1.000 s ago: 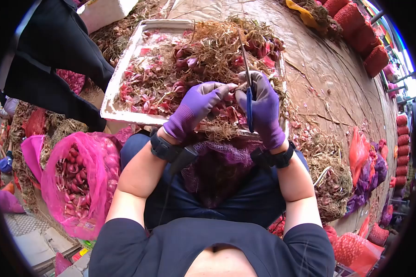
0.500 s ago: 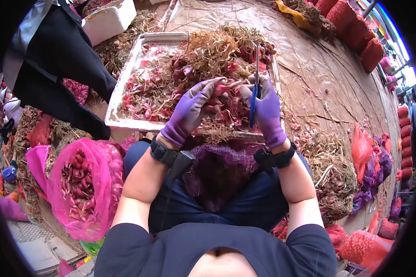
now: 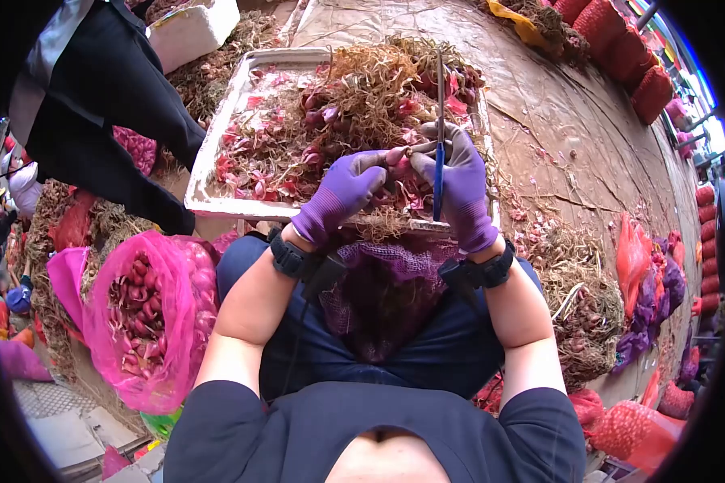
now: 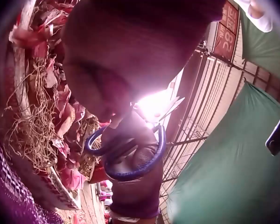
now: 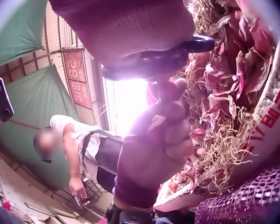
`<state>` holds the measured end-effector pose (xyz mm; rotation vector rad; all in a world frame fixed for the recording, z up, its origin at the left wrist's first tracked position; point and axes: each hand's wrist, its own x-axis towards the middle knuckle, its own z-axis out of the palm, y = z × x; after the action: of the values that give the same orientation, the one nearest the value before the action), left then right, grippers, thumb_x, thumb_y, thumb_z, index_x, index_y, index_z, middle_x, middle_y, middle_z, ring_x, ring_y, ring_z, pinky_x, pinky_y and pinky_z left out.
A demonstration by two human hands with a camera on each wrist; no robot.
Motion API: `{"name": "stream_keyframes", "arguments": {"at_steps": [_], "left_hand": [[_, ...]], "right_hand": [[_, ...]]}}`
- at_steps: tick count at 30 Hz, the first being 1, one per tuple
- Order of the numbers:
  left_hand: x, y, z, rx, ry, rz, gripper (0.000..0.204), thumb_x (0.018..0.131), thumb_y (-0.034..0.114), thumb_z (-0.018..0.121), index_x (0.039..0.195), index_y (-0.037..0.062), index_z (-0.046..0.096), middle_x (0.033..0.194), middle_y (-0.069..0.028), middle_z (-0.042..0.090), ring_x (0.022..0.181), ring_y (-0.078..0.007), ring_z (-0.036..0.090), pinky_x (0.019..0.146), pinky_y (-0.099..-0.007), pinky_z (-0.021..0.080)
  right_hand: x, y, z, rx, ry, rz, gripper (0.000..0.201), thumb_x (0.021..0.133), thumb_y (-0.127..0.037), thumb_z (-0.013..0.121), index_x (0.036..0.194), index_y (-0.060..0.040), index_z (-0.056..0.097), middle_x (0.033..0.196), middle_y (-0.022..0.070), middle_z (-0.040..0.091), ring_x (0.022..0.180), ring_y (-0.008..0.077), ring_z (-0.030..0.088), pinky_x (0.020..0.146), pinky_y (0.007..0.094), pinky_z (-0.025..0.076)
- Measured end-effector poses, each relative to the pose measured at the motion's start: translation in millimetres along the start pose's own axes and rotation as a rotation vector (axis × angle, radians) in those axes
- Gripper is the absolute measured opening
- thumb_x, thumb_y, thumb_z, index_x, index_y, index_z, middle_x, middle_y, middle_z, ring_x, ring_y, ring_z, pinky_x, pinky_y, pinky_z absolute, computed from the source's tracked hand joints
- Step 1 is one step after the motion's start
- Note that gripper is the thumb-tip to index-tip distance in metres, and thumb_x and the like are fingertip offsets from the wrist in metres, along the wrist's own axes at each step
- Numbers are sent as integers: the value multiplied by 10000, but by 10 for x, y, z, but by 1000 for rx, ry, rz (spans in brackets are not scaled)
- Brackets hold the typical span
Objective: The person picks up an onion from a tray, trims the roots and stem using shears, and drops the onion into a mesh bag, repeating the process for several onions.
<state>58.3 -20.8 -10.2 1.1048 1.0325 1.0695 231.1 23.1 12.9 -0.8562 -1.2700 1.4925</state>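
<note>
Both hands wear purple gloves with grey palms and meet over the front of a white tray [image 3: 204, 173]. The left hand [image 3: 334, 193] pinches a pink shallot [image 3: 395, 156] by its bulb. Its dry stem runs across to the right hand [image 3: 463, 181], whose thumb and fingers lie at the stem. That hand also holds scissors [image 3: 439, 181], blades pointing away from the body. In the left wrist view their blue handle loops [image 4: 162, 144] circle the right hand's fingers. Shallots with dry roots and stems [image 3: 370, 88] are heaped in the tray among red skins.
A pink mesh bag [image 3: 193, 298] of shallots stands at the left. Purple netting [image 3: 362, 314] hangs between the knees. A person in black trousers [image 3: 109, 105] stands beyond the tray's left side. Dried shallots [image 3: 580, 314] lie in a pile at the right; red sacks [image 3: 600, 36] line the back.
The left hand has turned from palm up to back up, with the shallot now at its fingertips. The scissors, which leaned left a second ago, now stand nearly straight away from the body.
</note>
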Motion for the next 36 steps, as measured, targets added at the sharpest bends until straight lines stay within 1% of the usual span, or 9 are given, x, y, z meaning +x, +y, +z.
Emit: {"name": "stream_keyframes", "arguments": {"at_steps": [4,6,10,13,18,21,24,29,36], "left_hand": [[12,-53,-53,-84,37,-55,301,967,163,494,1229,41,578,912,5,665,726,-29,580,632,-167,448],[11,1,-39,0,132,-29,278,974,187,507,1197,48,598,897,4,665,718,-35,585,628,-169,450],[-33,145,138,-27,90,-114,297,975,250,545,1181,45,605,918,1,661,811,-53,622,683,-199,491],[34,-162,41,-161,15,-23,315,979,247,540,1210,40,594,939,4,658,834,-61,624,720,-220,504],[40,-138,-14,-187,-45,-36,367,988,224,517,1303,37,539,966,8,649,835,-71,612,765,-231,502],[37,-100,6,-213,-75,-2,312,983,228,514,1236,57,577,937,8,640,801,-66,623,681,-208,504],[1,8,26,-172,-136,3,417,1005,290,477,1342,46,513,1011,-1,639,857,-64,599,767,-220,487],[32,-15,-38,-209,-227,-21,402,970,175,451,1333,11,501,1018,-9,622,883,-64,592,751,-216,482],[21,-48,17,-210,-143,44,365,950,119,476,1293,0,510,1062,-24,627,877,-74,589,749,-211,475]], "right_hand": [[0,-77,-29,115,-39,63,389,824,27,613,1191,31,484,882,72,651,733,113,648,651,225,523],[55,-8,-100,40,-7,30,382,820,26,620,1181,27,494,894,80,659,755,112,657,651,219,525],[9,70,-22,-69,49,-52,372,817,19,629,1169,15,511,883,63,652,725,86,632,623,207,509],[-69,138,58,-324,34,-188,364,817,12,637,1162,3,522,870,38,642,701,55,601,599,195,493],[-98,69,110,-83,15,-67,363,828,13,630,1172,1,516,866,34,639,650,45,575,549,194,482],[-110,34,110,-34,3,-40,375,830,15,628,1183,3,502,869,46,643,634,52,577,538,197,482],[-121,-47,104,8,-15,-11,391,827,15,635,1191,11,490,878,66,648,634,68,590,541,205,489],[-123,-72,96,135,-32,71,409,818,13,657,1188,23,483,898,104,654,647,102,615,567,225,509],[-97,-75,29,201,14,96,412,823,7,673,1188,25,482,941,111,649,756,139,654,663,253,547]]}}
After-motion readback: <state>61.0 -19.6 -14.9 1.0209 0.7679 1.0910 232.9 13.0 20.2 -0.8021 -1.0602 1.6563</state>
